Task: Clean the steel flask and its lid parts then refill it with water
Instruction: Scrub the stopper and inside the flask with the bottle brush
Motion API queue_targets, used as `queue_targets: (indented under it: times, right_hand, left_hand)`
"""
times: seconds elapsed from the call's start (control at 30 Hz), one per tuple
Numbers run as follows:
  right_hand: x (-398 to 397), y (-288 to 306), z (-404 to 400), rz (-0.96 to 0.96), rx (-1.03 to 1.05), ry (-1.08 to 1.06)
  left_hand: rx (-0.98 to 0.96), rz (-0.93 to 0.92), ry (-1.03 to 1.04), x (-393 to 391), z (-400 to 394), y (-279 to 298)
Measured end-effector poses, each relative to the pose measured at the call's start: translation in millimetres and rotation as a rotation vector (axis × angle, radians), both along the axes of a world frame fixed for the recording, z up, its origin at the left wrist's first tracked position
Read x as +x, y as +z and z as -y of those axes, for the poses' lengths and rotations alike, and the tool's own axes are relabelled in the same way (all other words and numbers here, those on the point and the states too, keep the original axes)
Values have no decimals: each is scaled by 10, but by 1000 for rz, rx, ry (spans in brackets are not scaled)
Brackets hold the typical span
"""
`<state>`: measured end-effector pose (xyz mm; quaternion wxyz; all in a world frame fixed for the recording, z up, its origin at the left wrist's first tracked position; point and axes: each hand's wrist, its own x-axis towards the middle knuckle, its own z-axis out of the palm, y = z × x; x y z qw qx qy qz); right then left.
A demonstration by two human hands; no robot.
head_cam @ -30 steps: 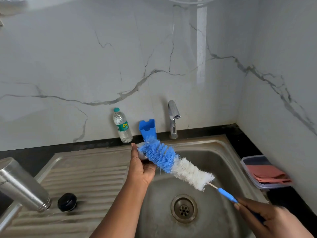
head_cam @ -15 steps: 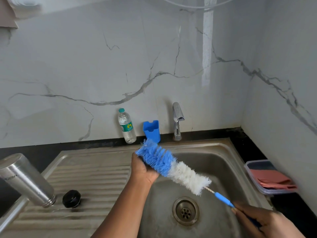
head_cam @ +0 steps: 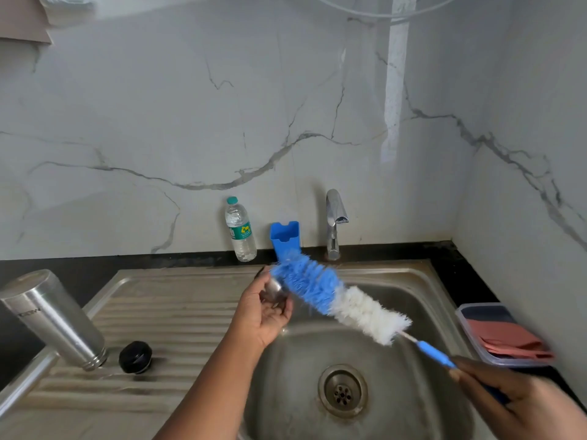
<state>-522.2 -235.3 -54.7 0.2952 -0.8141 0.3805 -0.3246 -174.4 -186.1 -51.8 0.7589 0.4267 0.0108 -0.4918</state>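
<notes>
Since a second ago the left hand (head_cam: 265, 312) has turned palm-up, so the small shiny steel lid part (head_cam: 275, 290) it cups in curled fingers now shows, where before the hand hid most of it. One bottle brush (head_cam: 336, 300) lies across it, blue bristles touching the part, white bristles nearer the thin stem; motion blur softens the bristle tips. The right hand (head_cam: 521, 404), cut off at the lower right corner, grips the brush's blue handle (head_cam: 436, 355).

One steel flask (head_cam: 54, 319) stands mouth-down and tilted on the ribbed drainboard (head_cam: 165, 315) at the left, smooth and cylindrical; lettering on its side is too small to read. Just right of it sits one round black cap (head_cam: 135, 357).

One steel sink (head_cam: 422, 300) holds a round drain (head_cam: 343, 391). Along the far edge stand one clear plastic water bottle (head_cam: 240, 230), one blue plastic holder (head_cam: 285, 238) and one chrome tap (head_cam: 333, 223). On the dark surface at the right, one clear plastic box (head_cam: 476, 336) holds a folded pinkish cloth (head_cam: 511, 341). Veined white marble covers the walls (head_cam: 158, 122)
</notes>
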Motion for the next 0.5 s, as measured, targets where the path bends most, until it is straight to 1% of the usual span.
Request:
queue_targets:
  times: [0.03,0.1,0.13,0.17,0.23,0.27,0.3,0.43,0.47,0.5]
  right_hand:
    - [-74,47,71,5,-61,-55]
    - [-203,233,118,-84,-42,-124]
    - [-231,313,188,-116,-73,-138]
    - [-267,381,208,-152,-47,-86]
    - [-313,516,207,-224,-70,-60]
    - [-306,535,241,-245,-129,-56]
    - [-320,534,276,-250,-168,-53]
    - [-41,755,191,-408,-273,55]
    - [48,837,155,-433,-310,61]
    - [123,889,134,-463,-347,65]
  left_hand:
    - [43,126,-32,49,-26,-53]
    - [166,431,-91,130,-120,-142]
    - [213,583,-119,162,-173,-157]
    - [223,682,-140,212,-204,-190]
    - [194,833,-182,289,-264,-222]
    - [180,933,-216,320,-291,-233]
    - [175,1037,-263,357,-313,-245]
    - [133,1424,-488,423,-395,-175]
    - [116,1494,-538,425,-414,-149]
    - [90,1526,-565,434,-421,-142]
